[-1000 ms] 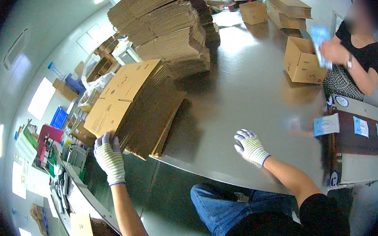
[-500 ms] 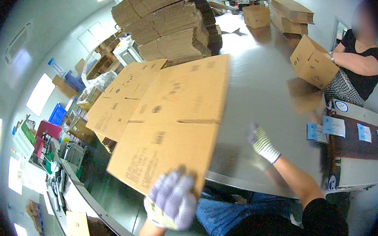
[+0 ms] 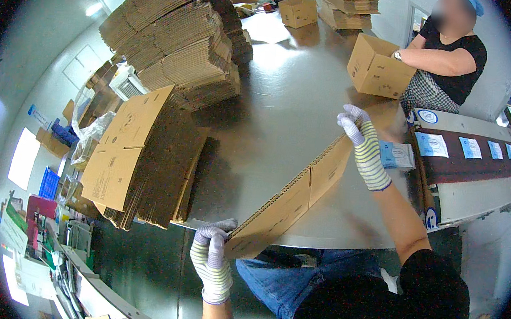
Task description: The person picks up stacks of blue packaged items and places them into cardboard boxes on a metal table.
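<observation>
A flattened cardboard box (image 3: 281, 216) is held on edge above the near part of the metal table, slanting from lower left to upper right. My left hand (image 3: 213, 259), in a striped glove, grips its near left corner. At the far right end my right hand (image 3: 365, 146), gloved the same way, is closed on the board, its fingertips bent over the upper edge. To the left leans a stack of flattened boxes (image 3: 119, 153), its top sheet printed. The side of the held box toward the table is hidden.
Tall piles of flattened cardboard (image 3: 177, 43) stand at the back left. Across the metal table (image 3: 272, 112) a co-worker (image 3: 446, 67) has an arm in an open box (image 3: 379, 70). On the right, a conveyor (image 3: 468, 163) carries blue-white packets; another packet (image 3: 397, 155) lies beside it.
The held box has come off the left stack, moved right and tipped on edge. My right hand, earlier empty over the table, now grips its far end. The co-worker's box has turned.
</observation>
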The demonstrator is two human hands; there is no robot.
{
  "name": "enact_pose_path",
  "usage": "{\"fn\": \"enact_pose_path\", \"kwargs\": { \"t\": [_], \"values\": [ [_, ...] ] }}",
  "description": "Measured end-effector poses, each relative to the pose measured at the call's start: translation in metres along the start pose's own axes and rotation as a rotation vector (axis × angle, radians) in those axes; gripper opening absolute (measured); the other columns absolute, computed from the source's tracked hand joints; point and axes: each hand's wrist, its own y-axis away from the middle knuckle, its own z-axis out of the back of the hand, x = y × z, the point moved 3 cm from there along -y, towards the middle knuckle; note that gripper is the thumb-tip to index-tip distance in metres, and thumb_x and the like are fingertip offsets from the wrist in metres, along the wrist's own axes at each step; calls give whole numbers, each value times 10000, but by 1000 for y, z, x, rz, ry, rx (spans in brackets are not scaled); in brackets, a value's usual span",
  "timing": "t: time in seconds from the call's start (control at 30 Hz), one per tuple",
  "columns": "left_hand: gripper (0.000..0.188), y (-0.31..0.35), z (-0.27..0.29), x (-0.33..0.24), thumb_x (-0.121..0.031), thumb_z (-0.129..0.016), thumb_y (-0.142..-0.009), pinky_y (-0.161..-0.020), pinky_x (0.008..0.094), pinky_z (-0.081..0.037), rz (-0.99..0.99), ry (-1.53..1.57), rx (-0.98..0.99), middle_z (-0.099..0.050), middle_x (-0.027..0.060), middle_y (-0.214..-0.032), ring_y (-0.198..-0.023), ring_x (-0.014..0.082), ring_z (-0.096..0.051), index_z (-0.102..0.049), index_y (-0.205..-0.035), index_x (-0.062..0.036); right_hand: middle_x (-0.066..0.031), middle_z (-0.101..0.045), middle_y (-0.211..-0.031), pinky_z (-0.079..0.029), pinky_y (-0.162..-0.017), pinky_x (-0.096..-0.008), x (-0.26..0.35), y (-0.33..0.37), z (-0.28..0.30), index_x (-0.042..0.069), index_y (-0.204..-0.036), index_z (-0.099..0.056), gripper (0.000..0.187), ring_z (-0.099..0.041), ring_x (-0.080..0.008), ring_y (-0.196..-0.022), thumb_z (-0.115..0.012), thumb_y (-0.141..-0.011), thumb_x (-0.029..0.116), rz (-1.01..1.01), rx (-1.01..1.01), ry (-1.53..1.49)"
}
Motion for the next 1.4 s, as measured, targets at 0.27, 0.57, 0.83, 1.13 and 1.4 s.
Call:
{"fn": "enact_pose_path", "kwargs": {
  "t": [0.27, 0.57, 0.83, 1.13, 1.4],
  "values": [
    [144, -5, 36, -2, -128, -548, -881, -891, 324, -421, 5, -91, -219, -610, 70, -994, -938, 163, -544, -599, -985, -43, -67, -577, -1126, -407, -953, -305, 31, 8, -46, 36, -1155, -525, 411, -534, -170, -1062, -686, -801, 170, 23, 230, 167],
    [164, -11, -16, -16, -76, -468, -924, -728, 327, -492, -157, -766, 321, -661, 157, -914, -818, 229, -650, -591, -1022, -29, -148, -523, -1190, -403, -977, -385, 17, 27, -100, 33, -1294, -390, 764, -496, -231, -1147, -805, -698, 270, 45, 428, 808],
    [334, -56, -25, 37, -74, -552, -772, -879, 424, -413, -253, -1381, 331, -562, 120, -1033, -1038, 298, -517, -560, -1106, -70, -198, -635, -1003, -476, -852, -382, -25, 18, -92, -10, -1085, -576, 522, -606, -310, -941, -671, -806, 422, -67, 599, 1047],
    [314, -24, -44, 31, -239, -584, -856, -706, 452, -470, -448, -1066, 729, -622, 186, -798, -761, 373, -589, -559, -1092, -32, -63, -634, -1050, -453, -890, -311, -28, 33, -74, 12, -1132, -571, 326, -570, -147, -984, -635, -878, 206, -219, 566, 473],
    [302, -17, 38, 16, -312, -512, -944, -620, 329, -474, -201, -474, -188, -611, 105, -746, -660, 188, -565, -571, -859, -28, -64, -557, -1128, -439, -910, -270, -8, 53, -30, 5, -1224, -499, 341, -526, -131, -1037, -571, -904, 99, -221, 432, 295]
  ]
}}
